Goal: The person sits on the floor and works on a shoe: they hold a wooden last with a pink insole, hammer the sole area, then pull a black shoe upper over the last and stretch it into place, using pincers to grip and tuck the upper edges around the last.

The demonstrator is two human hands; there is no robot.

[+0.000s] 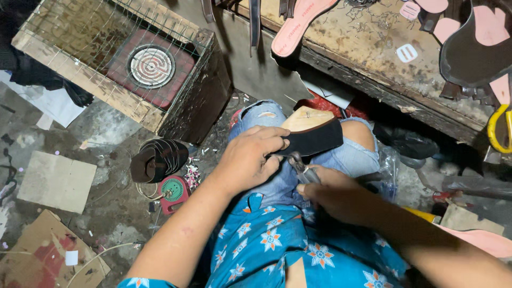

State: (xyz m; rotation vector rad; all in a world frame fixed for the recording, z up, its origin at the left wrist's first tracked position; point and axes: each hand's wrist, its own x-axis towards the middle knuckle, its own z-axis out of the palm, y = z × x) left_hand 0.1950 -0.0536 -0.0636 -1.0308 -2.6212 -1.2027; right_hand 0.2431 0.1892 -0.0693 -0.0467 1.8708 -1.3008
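On the floor, far left: flat cardboard pieces (56, 180) lie on stained concrete, untouched.
Upper left: a wooden crate with wire mesh (114, 64) holds a round coil heater (151, 66); whether it is switched on cannot be told.
Floor by the crate: a dark striped sandal upper (158, 159) lies beside a small red round gadget (172, 190), both well apart from the hands.
Left hand (250, 157): fingers curled and clamped over the rear edge of the black shoe sole (314, 140), steadying it on the lap.
Work piece: the sole rests across the knee on torn blue jeans (349, 156); a tan underside shows at its upper edge. No strap or upper is seen attached to it.
Right hand (338, 196): closed around a small metal tool (302, 169), its tip touching the sole's lower edge.
Upper right: the workbench (368, 50) carries a pink insole (298, 24) and further cut pieces, not yet joined to anything.
Progress, as judged: the sole's edge is being worked; assembly appears early, with fitting of parts left to do.
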